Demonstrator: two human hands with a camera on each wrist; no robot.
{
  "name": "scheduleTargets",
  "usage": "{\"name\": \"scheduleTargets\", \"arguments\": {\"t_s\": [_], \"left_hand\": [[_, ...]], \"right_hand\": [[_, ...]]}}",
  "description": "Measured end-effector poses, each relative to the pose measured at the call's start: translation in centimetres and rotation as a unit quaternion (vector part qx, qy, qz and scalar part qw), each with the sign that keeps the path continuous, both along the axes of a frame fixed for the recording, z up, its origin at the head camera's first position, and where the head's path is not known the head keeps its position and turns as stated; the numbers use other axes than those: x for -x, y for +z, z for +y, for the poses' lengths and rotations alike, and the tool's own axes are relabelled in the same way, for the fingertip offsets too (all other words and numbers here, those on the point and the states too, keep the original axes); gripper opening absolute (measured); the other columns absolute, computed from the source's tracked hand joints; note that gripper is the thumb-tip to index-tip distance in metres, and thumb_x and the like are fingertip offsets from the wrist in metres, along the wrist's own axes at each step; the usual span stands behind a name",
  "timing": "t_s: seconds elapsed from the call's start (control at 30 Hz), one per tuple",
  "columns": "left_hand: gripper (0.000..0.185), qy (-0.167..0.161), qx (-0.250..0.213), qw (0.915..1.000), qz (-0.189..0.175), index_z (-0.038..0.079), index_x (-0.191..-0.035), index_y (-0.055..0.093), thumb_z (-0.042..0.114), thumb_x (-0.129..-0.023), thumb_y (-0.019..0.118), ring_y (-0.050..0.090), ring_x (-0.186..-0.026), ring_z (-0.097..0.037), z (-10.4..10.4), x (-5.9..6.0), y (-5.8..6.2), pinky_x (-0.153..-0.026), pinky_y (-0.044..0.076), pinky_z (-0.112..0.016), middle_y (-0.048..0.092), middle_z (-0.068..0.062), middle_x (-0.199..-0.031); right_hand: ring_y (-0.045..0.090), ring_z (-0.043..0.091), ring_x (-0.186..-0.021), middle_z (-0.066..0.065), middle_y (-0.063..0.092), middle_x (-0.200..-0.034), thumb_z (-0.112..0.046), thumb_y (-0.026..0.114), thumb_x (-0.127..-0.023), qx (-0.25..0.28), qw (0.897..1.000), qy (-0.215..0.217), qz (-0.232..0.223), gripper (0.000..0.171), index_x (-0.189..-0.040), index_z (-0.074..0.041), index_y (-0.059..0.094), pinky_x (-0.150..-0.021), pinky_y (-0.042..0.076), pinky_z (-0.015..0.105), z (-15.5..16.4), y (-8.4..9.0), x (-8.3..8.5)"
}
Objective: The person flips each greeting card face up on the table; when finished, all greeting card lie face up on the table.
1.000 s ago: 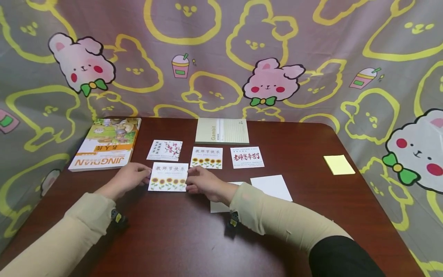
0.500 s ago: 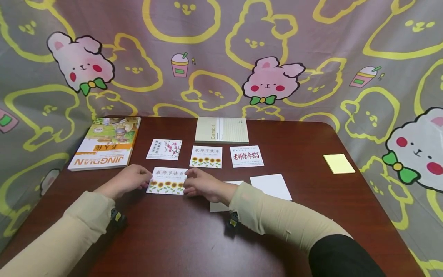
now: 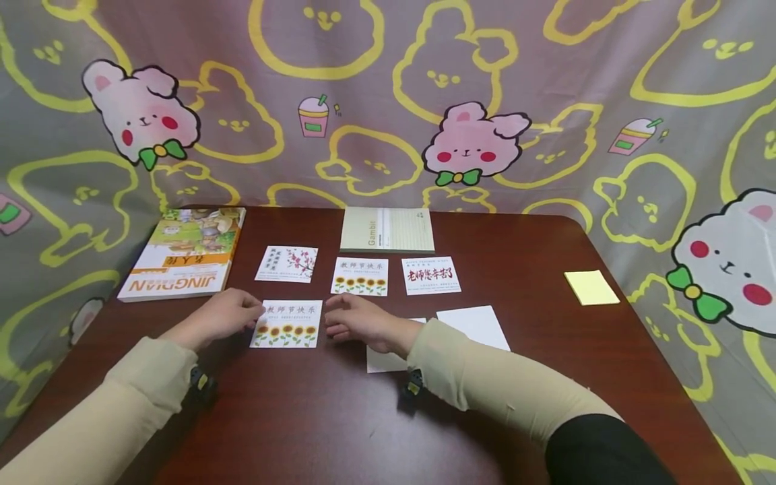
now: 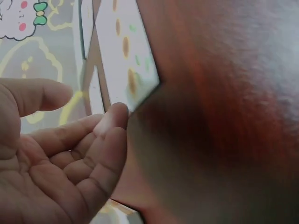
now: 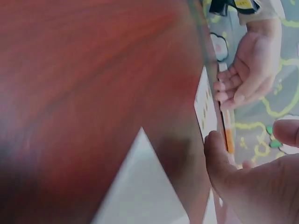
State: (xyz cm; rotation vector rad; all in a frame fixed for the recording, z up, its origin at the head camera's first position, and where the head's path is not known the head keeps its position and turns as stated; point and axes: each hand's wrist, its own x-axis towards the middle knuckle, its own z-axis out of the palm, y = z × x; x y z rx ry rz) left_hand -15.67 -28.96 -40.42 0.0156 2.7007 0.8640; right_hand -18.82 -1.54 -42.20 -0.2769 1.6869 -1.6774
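On the counter (image 3: 545,242), between our left hand (image 3: 227,313), whose relaxed fingertips touch its left edge, and our open right hand (image 3: 358,320) just beside it, lies the sunflower card (image 3: 287,324), probably light, thin, best pinched at opposite edges.

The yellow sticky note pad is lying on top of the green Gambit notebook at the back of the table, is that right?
Not quite. The yellow sticky note pad lies on its own on the bare table, far to the right, well apart from the green Gambit notebook. The notebook is indeed at the back of the table. The head view shows it.
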Motion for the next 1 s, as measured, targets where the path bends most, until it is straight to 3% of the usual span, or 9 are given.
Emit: {"name": "scheduleTargets", "arguments": {"t_s": [0.17,0.33,0.57,0.8,0.9,1.0], "left_hand": [[0.037,-0.054,0.043,0.9919,0.107,-0.014,-0.119,0.068,0.018,-0.102,0.061,0.066,-0.107,-0.043,1.8,-0.1,1.5,-0.09,0.052,-0.06,0.071,-0.027,-0.112],[0.038,-0.092,0.025,0.9793,0.179,-0.012,-0.127,0.065,0.016,-0.102,0.062,0.066,-0.111,-0.041,5.2,0.0,2.4,-0.096,0.051,-0.058,0.07,-0.025,-0.118],[0.057,-0.198,0.036,0.963,0.179,-0.007,-0.146,0.051,0.027,-0.103,0.062,0.051,-0.136,-0.04,10.4,-0.2,2.5,-0.113,0.039,-0.055,0.056,-0.025,-0.144],[0.073,-0.357,0.076,0.9159,0.168,0.001,-0.156,0.042,0.041,-0.099,0.066,0.038,-0.147,-0.033,15.6,-1.0,1.3,-0.118,0.035,-0.047,0.043,-0.019,-0.158],[0.075,-0.399,0.109,0.8995,0.14,0.006,-0.158,0.041,0.046,-0.098,0.065,0.034,-0.15,-0.032,17.0,-1.3,0.3,-0.119,0.033,-0.044,0.038,-0.016,-0.162],[0.074,-0.423,0.139,0.8897,0.1,0.009,-0.158,0.043,0.048,-0.098,0.065,0.029,-0.152,-0.032,17.8,-1.4,-0.8,-0.121,0.03,-0.041,0.034,-0.014,-0.165]], "right_hand": [[0.061,0.042,-0.12,0.032,0.057,-0.132,-0.004,0.055,-0.101,-0.017,0.999,-0.021,0.023,0.043,-0.139,0.011,0.043,-0.101,0.053,0.044,3.2,1.2,1.5],[0.064,0.037,-0.116,0.033,0.055,-0.135,-0.005,0.052,-0.102,-0.037,0.997,-0.056,0.036,0.041,-0.139,0.011,0.043,-0.099,0.054,0.039,7.2,1.6,3.0],[0.066,0.026,-0.11,0.031,0.057,-0.132,-0.004,0.049,-0.105,-0.083,0.994,-0.052,0.043,0.041,-0.14,0.015,0.043,-0.099,0.054,0.037,12.4,0.7,3.4],[0.066,0.026,-0.112,0.03,0.06,-0.13,-0.004,0.052,-0.104,-0.141,0.988,-0.009,0.064,0.044,-0.14,0.02,0.043,-0.097,0.055,0.037,16.0,0.4,2.3],[0.067,0.026,-0.11,0.028,0.062,-0.126,-0.003,0.053,-0.104,-0.143,0.988,-0.004,0.055,0.042,-0.138,0.021,0.044,-0.096,0.056,0.037,16.6,0.4,1.7],[0.068,0.025,-0.108,0.026,0.064,-0.122,-0.002,0.053,-0.103,-0.136,0.99,-0.002,0.04,0.041,-0.136,0.022,0.046,-0.094,0.057,0.037,16.7,0.5,1.1]]}}
